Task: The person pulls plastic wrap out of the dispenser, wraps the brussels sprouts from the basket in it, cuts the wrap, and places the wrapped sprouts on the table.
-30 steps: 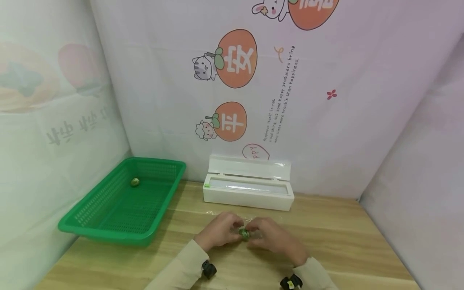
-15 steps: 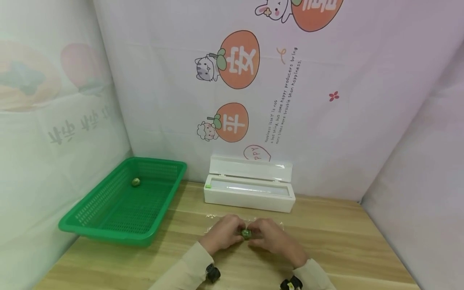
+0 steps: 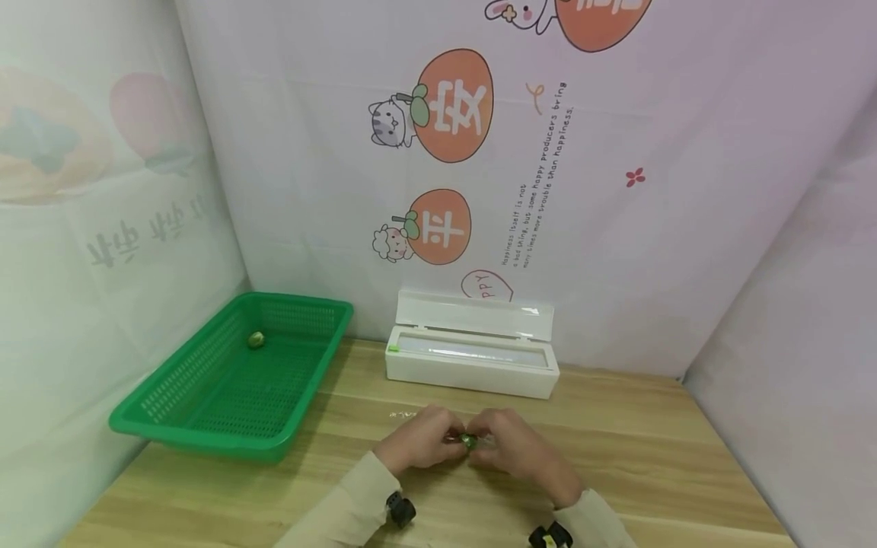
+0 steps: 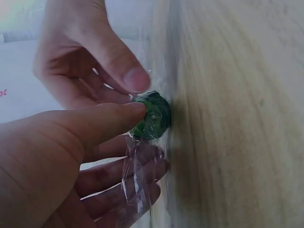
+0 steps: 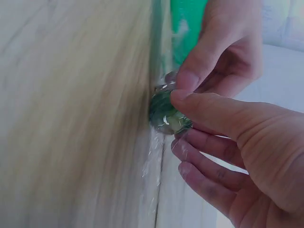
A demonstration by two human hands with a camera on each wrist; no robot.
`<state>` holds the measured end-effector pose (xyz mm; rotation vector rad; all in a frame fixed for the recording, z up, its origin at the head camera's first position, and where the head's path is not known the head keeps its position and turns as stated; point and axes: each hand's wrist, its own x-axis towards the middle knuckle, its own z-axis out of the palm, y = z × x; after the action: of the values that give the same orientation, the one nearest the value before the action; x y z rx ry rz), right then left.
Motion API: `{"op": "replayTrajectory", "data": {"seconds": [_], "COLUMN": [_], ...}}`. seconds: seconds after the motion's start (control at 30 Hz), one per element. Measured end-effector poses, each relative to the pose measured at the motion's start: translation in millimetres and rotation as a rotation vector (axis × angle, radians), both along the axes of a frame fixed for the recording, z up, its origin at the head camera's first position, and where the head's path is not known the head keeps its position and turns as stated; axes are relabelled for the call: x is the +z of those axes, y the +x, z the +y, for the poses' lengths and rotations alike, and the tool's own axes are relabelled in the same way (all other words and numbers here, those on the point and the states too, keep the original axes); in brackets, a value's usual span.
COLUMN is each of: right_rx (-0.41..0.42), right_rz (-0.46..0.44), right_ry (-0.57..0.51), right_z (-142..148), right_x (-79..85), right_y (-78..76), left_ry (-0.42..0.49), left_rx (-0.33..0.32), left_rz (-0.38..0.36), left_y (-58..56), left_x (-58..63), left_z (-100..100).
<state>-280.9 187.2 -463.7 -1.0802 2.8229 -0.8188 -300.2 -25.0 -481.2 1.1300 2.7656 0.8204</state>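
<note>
A small round green ball (image 3: 469, 441), like a Brussels sprout, sits between both hands just above the wooden table. Clear cling film (image 4: 137, 185) is wrapped around it, with loose crinkled film trailing below the ball in the left wrist view. My left hand (image 3: 428, 439) pinches the ball from the left, thumb pressed on its near side. From the right, my right hand (image 3: 510, 445) pinches it too, its thumb (image 5: 204, 104) lying on the wrapped surface. The two hands nearly meet over the ball, and their fingers hide part of it and of the film.
A white cling film dispenser (image 3: 473, 373) stands behind the hands with its lid raised. To the left is a green plastic basket (image 3: 274, 449) holding another small green ball (image 3: 256, 340) near its back corner. White cloth walls enclose the table (image 3: 651, 457) at the back and sides.
The fingers of both hands have drawn closer together around the ball. Less of the film spread on the table shows beside the hands, chiefly at the right.
</note>
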Motion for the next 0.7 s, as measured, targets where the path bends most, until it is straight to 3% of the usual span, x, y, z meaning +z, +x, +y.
{"op": "replayTrajectory", "data": {"seconds": [0.13,0.33,0.7], "right_rx": [-0.025,-0.05,0.01], "right_rz": [0.013,-0.002,-0.123], "right_ry": [0.011,0.04,-0.033], "right_z": [3,7,7], "right_x": [-4.3,-13.1,-5.6], "right_y": [-2.5,-6.1,-3.2], "left_ry": [-0.031,-0.054,-0.021], "left_rx": [0.018,-0.012,-0.013], "left_rz": [0.063,0.168,0.141], "left_y": [3.3,8.9,6.1], "left_x": [6.0,7.7,2.8], "left_z": [1,4,11]}}
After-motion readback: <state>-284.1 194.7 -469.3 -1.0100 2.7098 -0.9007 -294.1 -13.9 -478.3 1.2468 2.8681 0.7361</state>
